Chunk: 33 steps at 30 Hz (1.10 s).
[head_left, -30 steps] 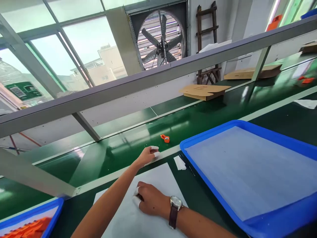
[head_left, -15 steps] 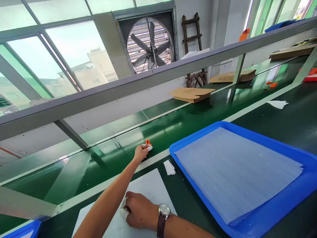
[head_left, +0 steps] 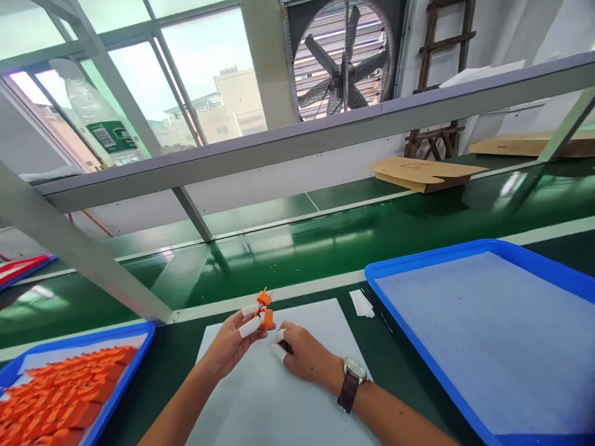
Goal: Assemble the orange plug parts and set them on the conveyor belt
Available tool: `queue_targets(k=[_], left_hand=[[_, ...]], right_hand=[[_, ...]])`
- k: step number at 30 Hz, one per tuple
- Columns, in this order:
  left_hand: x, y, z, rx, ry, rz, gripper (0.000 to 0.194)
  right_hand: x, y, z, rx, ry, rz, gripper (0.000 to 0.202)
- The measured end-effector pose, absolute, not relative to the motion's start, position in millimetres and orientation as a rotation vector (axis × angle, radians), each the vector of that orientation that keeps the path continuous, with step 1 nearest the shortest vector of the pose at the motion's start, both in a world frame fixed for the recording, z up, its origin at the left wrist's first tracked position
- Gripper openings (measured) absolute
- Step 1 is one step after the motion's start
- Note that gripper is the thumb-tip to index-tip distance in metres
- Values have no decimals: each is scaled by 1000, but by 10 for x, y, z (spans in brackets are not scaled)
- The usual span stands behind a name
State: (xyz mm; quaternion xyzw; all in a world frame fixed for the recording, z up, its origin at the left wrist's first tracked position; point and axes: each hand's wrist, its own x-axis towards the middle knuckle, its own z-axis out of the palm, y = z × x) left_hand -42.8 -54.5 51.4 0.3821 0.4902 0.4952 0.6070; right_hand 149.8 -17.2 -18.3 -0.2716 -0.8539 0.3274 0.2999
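Observation:
My left hand (head_left: pixel 237 341), with white covers on its fingertips, pinches a small orange part (head_left: pixel 266 318) above the white sheet (head_left: pixel 274 384). The part has a second orange piece joined to it by dark wire. Just to the right, my right hand (head_left: pixel 302 352) is curled with its covered thumb and forefinger close together; whatever lies between them is too small to make out. A watch is on the right wrist. Many similar orange parts (head_left: pixel 69 390) fill a blue tray (head_left: pixel 147 337) at the lower left.
A blue tray (head_left: pixel 499 248) lined with white paper lies at the right. Small white slips (head_left: pixel 361 303) sit beside it. Behind run a green belt (head_left: pixel 325 241), a metal shelf rail (head_left: pixel 297 136) and an open cardboard box (head_left: pixel 425 173).
My left hand has come back from the green belt to over the sheet, holding the orange part. The view has swung left, bringing the tray of orange parts into sight.

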Motion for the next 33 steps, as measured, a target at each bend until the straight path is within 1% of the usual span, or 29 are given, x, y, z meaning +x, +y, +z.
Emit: queue_targets(k=[3,6,9,12,15,17,20,23,27,30,33], left_hand=[[-576,-806,402,907,1195,1159,35],[-661,-920,248,1005,1276,1177,28],[-692,-951,109,1148,1345,1189,25],[-684,-983,31,1399,1434,1200,21],[-668,-1047,3,1614,1526,1166,21],[-662,-1087,-10,1708,1556,1144,22],[-652,-1111,-36,1791,1589,1166,24],[-636,-1094,-63,1798,1608,1210,25],[-619,-1056,-92,1748,1653,1266,27],[-617,-1033,-108,1683,1673,1245,25],[-621,-1022,-125,1608,1621,1236,25]], right_hand=[[1478,-204,-145,-704,-2237,948,18],[1459,-191,-91,-769,-2170,1091,16],[1472,-123,28,-845,-2079,1453,14],[1496,-68,184,-811,-1931,1834,29],[1465,-93,252,-821,-1793,1938,39],[1409,-151,219,-841,-1740,1946,40],[1320,-261,100,-887,-1674,1887,31],[1268,-374,-8,-903,-1654,1701,24],[1260,-510,-50,-806,-1826,1383,14],[1263,-561,-47,-781,-1890,1263,17],[1261,-556,-70,-825,-1855,1257,22]])
